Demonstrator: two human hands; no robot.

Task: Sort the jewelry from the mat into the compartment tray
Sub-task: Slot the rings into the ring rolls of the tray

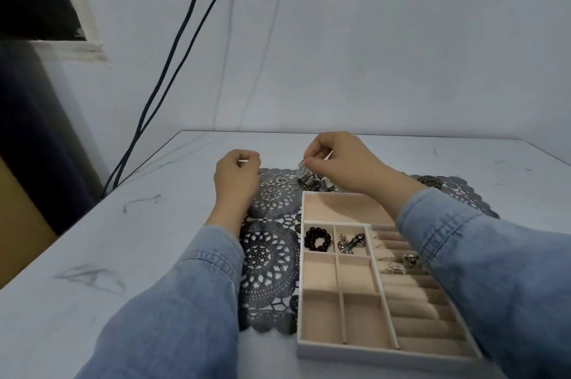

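Observation:
A dark lace mat (270,261) lies on the white table. Several silver rings (273,185) sit on its far part, with a silver bracelet or watch (312,177) beside them. The beige compartment tray (321,270) rests on the mat's right side. A black bead bracelet (318,239) fills one small cell, and metal charms (350,242) fill the cell beside it. Small earrings (408,261) lie on the ring rolls. My right hand (340,162) pinches the silver bracelet from above. My left hand (236,176) is curled left of the rings; whether it holds anything is hidden.
Two dark cables (173,69) hang down the wall to the table's far left corner. Another metal piece (431,182) lies on the mat's far right. The table's left edge (77,224) borders a dark gap and a brown box (18,224).

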